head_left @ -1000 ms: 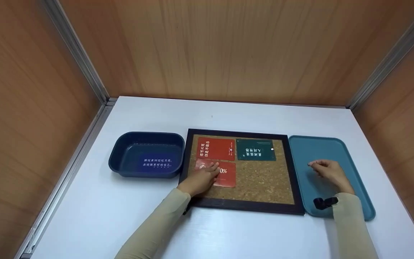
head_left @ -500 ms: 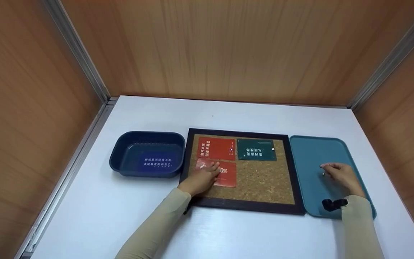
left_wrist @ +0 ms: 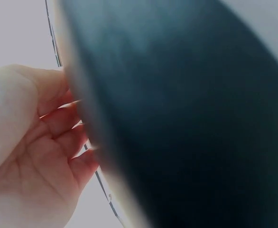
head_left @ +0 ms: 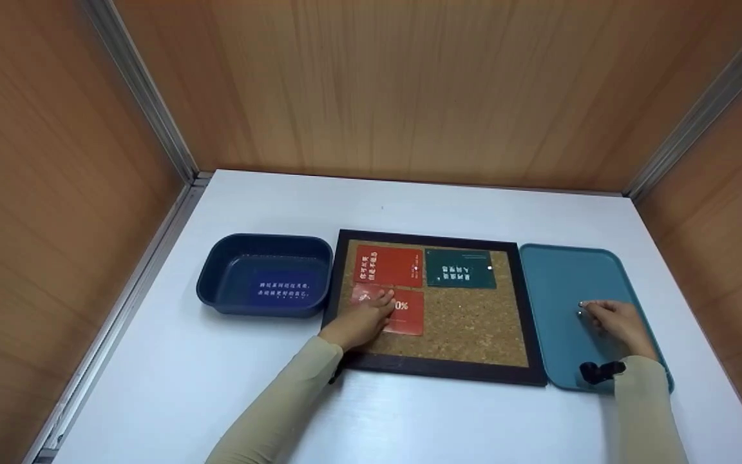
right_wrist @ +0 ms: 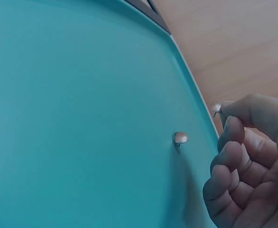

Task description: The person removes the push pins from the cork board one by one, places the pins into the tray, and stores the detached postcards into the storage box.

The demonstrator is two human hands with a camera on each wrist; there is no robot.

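Note:
My left hand (head_left: 359, 321) lies with extended fingers on the lower red card (head_left: 408, 321), pressing it against the framed corkboard (head_left: 474, 332) and covering part of its print. Over the teal tray (head_left: 554, 277), my right hand (head_left: 622, 327) pinches a metal thumbtack (right_wrist: 217, 109) between thumb and index finger, its pin sticking out. A second thumbtack (right_wrist: 180, 137) lies on the tray close to those fingertips. Above the lower card on the board are another red card (head_left: 389, 265) and a dark green card (head_left: 461, 269). A dark, blurred shape fills much of the left wrist view.
Left of the board stands a deep navy bin (head_left: 223, 299) with a blue printed card (head_left: 284, 289) inside. The tray adjoins the board's right edge. Wooden panels (head_left: 371, 90) enclose the white table (head_left: 268, 200) at the back and sides.
My right hand has shifted right and slightly toward me over the tray, and the loose thumbtack has come into sight beside its fingertips. The left hand stays in place on the lower red card.

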